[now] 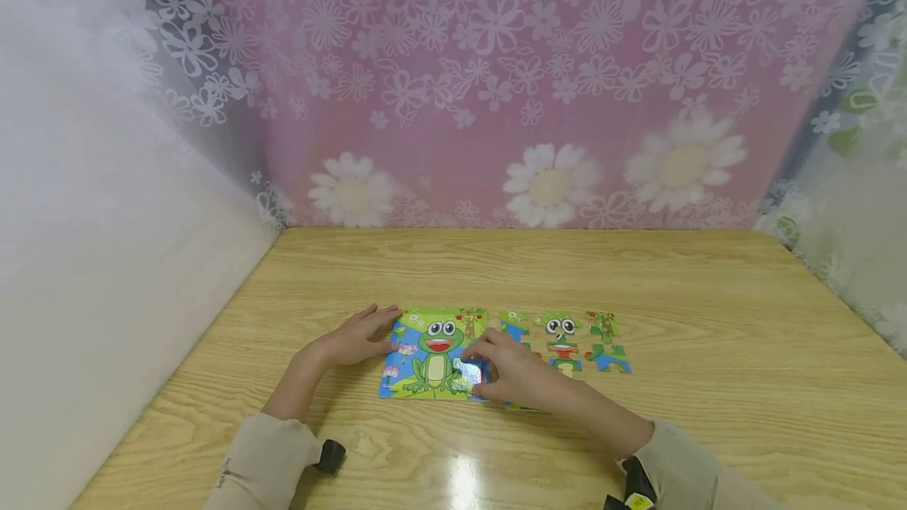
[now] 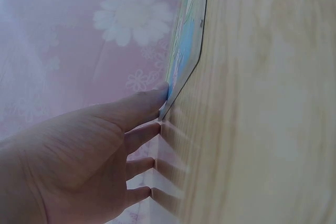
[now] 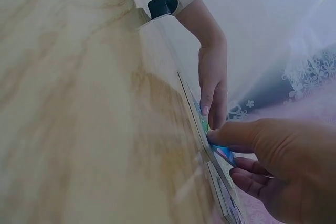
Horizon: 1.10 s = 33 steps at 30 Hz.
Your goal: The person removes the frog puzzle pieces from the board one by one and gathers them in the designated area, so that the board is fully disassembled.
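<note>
A frog picture board (image 1: 434,364) lies flat on the table. My left hand (image 1: 357,337) rests at its left side with fingers stretched out; in the left wrist view the thumb (image 2: 152,98) touches the board's edge and the fingertips meet the table. At the board's lower right corner, my right hand (image 1: 520,372) pinches a shiny puzzle piece (image 1: 468,375) between thumb and fingers. The right wrist view shows this piece (image 3: 224,153) slightly tilted at the board's surface. To the right, a second board with spaced puzzle pieces (image 1: 563,341) is partly hidden by my right hand.
The wooden table (image 1: 723,337) stretches out around the boards. A pink flowered curtain (image 1: 453,101) hangs behind its far edge, and pale cloth (image 1: 106,219) stands along the left side. Black straps sit at both wrists.
</note>
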Each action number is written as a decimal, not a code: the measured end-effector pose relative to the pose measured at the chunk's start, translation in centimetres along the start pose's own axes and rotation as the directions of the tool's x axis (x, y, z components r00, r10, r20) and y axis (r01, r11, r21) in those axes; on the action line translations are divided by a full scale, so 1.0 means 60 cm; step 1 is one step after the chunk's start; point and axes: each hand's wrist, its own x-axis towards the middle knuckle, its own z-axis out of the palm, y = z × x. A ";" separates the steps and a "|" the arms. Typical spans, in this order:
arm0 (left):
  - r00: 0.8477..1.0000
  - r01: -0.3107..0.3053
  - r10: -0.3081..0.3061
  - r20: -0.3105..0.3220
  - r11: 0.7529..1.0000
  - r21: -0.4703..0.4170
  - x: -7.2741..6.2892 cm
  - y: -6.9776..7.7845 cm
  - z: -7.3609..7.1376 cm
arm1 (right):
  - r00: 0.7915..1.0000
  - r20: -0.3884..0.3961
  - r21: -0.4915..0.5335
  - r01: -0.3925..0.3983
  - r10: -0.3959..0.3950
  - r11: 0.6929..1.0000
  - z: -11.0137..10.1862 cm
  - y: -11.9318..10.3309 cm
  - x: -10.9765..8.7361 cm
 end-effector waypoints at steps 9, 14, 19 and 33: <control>1.000 0.002 -0.002 -0.002 1.000 0.009 0.000 0.000 0.000 | 1.000 -0.001 -0.035 0.024 -0.024 0.999 0.002 0.004 -0.001; 1.000 0.000 0.000 -0.005 1.000 0.008 0.002 -0.002 0.001 | 0.999 0.005 -0.042 0.040 -0.040 0.998 0.001 0.005 0.000; 1.000 0.001 -0.001 -0.005 1.000 0.011 0.001 -0.001 0.001 | 0.999 0.007 -0.026 0.036 -0.036 0.999 0.001 0.005 -0.001; 1.000 -0.006 0.006 0.005 1.000 0.008 -0.001 0.004 -0.001 | 0.999 -0.018 -0.065 0.039 -0.040 0.997 0.002 0.006 -0.001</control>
